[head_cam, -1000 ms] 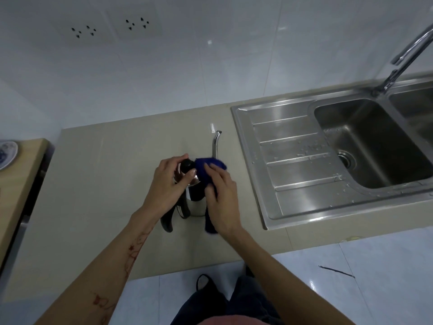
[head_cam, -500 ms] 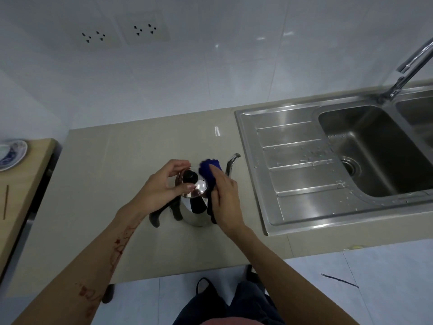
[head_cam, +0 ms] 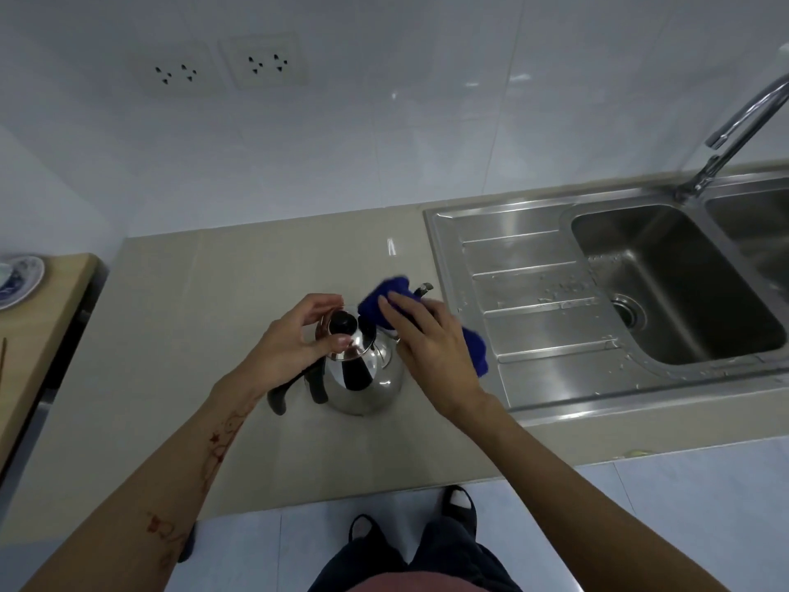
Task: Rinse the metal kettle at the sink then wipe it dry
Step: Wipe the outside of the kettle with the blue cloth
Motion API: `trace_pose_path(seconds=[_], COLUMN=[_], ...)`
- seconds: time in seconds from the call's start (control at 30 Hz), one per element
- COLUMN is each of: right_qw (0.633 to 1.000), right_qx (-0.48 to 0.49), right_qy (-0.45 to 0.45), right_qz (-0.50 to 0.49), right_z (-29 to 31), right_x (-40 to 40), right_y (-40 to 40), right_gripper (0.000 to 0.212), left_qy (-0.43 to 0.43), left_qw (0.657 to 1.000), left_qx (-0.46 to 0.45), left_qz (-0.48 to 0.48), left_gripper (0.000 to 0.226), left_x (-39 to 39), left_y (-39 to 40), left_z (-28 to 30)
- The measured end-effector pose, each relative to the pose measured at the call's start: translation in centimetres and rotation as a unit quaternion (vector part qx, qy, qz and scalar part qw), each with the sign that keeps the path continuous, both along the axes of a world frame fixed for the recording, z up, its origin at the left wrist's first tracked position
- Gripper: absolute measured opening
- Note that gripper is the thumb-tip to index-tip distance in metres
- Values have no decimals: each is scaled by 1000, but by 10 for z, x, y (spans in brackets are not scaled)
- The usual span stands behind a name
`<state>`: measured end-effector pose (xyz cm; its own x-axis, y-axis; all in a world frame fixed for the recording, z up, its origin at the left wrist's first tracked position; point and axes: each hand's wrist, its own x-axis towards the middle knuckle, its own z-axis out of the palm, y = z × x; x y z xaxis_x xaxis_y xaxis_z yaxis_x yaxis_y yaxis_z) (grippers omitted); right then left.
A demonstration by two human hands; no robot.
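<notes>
At frame centre, the metal kettle (head_cam: 363, 373) stands on the counter (head_cam: 170, 335), the left hand (head_cam: 294, 339) pinching its lid to steady it while the right hand (head_cam: 431, 348) presses a blue cloth (head_cam: 427, 318) against its spout side to dry it.

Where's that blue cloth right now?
The blue cloth is under the right hand, pressed on the kettle by its spout, just left of the sink.
</notes>
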<state>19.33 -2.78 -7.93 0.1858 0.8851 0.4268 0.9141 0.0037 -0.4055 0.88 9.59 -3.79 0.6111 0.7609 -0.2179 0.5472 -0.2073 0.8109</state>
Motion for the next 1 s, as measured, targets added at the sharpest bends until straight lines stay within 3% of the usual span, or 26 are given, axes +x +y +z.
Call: trace_pose_path(seconds=[0.07,0.2,0.4,0.47,0.57,0.63,0.7,0.73,0.8,0.9,1.0], right_qw=[994,952,976,989,995,956,880,850,827,811,804], right_qx=[13,-171,-96,-73,23,100,145,145,80,-66,-74], right_qy=[-109,-248,-196,-127,89,251,393,433,492,535,537], right_qz=[-4,48,22,9,-39,-115,-224,-261,-260,-225,-242], right_z=[-3,-25,-33,-49,-38,-20,-4,-1,-7,-19,-21], right_x=[6,19,22,19,3,-12,-23,-25,-33,-43,-43], right_y=[2,1,3,0,-6,-13,-8,0,22,43,45], right_gripper=[61,67,62,58,48,49,45,38,30,59,67], left_qy=[1,3,3,7,2,-4,-1,1,4,12,19], left_qw=[1000,1000,1000,1000,1000,1000,1000,1000,1000,1000,1000], left_qx=[1,-2,-8,-5,-7,-7,-6,-3,2,8,12], left_qz=[0,3,6,2,7,9,6,4,0,-2,-6], left_gripper=[53,48,48,48,47,46,46,46,45,45,47], left_x=[0,1,1,1,0,0,0,0,0,0,1], left_y=[0,-3,-3,-3,-2,-2,-2,-1,0,3,5], left_z=[-1,2,2,2,0,-1,0,0,-1,-1,-1])
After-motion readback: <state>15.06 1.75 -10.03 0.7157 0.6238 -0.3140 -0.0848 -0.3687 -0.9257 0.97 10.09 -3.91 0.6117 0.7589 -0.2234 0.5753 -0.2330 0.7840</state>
